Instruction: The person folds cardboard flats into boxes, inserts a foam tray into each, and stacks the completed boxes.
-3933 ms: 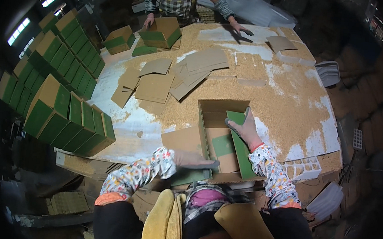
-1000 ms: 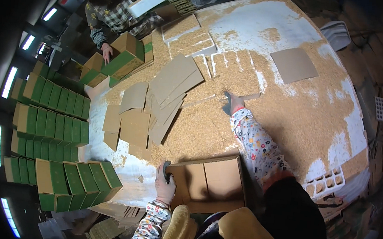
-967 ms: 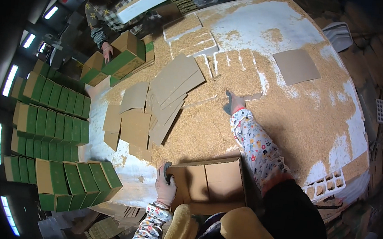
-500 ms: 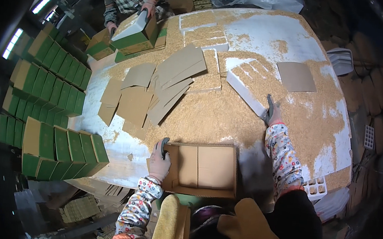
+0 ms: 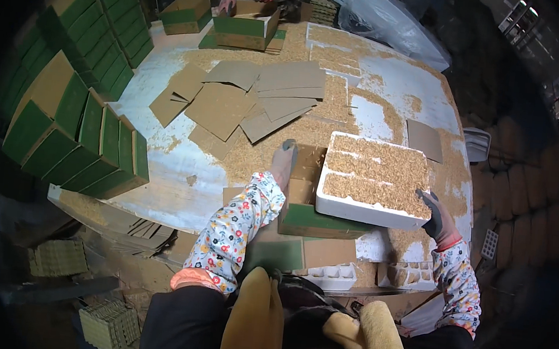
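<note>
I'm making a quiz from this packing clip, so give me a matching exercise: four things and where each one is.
Things:
1. white foam tray
2. left hand
3. loose cardboard sheets
4. stacked green boxes

Places:
a. along the table's left edge
b. on the far rim of the open carton
c. spread over the table's middle
d. resting across the open carton, right hand at its corner

Pairs: 1-d, 2-b, 3-c, 4-a

Overhead light falls bright on the pale table (image 5: 159, 163) at the centre, the view fading into a black fisheye rim all round, darkest from 3 to 9 o'clock, with straight edges bowed and far details toward 12 o'clock soft.
</note>
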### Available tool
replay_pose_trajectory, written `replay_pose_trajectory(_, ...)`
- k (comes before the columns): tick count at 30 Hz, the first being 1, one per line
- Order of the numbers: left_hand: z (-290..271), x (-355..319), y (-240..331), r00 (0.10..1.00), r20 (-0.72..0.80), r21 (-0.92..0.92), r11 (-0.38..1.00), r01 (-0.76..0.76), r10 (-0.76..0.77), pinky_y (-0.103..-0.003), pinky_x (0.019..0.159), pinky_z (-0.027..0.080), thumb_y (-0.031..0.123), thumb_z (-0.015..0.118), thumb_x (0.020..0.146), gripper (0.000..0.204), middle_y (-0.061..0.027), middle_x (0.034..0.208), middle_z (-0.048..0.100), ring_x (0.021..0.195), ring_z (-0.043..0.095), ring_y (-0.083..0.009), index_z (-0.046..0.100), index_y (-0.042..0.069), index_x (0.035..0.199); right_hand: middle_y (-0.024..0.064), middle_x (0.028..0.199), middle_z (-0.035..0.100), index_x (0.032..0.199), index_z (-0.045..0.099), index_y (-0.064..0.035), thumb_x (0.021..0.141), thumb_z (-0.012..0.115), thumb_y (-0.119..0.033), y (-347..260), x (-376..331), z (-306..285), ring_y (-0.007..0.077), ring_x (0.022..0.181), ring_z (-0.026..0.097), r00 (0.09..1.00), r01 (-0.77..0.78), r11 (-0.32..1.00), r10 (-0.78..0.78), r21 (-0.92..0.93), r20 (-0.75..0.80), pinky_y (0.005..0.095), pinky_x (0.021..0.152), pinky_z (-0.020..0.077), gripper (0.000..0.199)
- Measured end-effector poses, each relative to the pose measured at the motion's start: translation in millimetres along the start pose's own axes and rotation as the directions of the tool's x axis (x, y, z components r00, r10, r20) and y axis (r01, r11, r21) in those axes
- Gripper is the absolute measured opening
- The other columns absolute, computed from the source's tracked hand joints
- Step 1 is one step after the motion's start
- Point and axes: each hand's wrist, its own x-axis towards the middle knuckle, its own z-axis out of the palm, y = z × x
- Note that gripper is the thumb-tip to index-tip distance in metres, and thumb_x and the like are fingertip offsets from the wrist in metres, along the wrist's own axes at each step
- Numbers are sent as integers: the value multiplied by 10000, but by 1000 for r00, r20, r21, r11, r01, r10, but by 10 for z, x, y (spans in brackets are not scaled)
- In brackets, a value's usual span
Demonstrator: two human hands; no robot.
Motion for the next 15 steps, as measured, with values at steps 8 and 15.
replay_pose_trajectory(8, -471, -66, -385, 957, 256, 17, 990, 139, -139, -336, 1029, 374, 375, 436, 1000, 497, -131, 1338, 518, 1222, 483, -237, 466, 22, 1348, 46, 1161, 618, 1318, 508, 4, 924, 617, -139, -853, 392, 785, 121, 1006, 591, 645, -554, 154, 701, 818, 305, 272, 865, 483, 433)
replay_pose_trajectory(15, -224, -444, 31, 892, 387, 688, 570, -449, 235, -399, 933, 460, 145, 533, 929, 361, -224, 1165, 599, 1081, 574, -383, 518, 25, 1269, 35, 1174, 618, 1335, 502, 23, 925, 586, -109, -855, 88, 634, 115, 1049, 571, 558, -576, 127, 784, 808, 274, 264, 911, 447, 438)
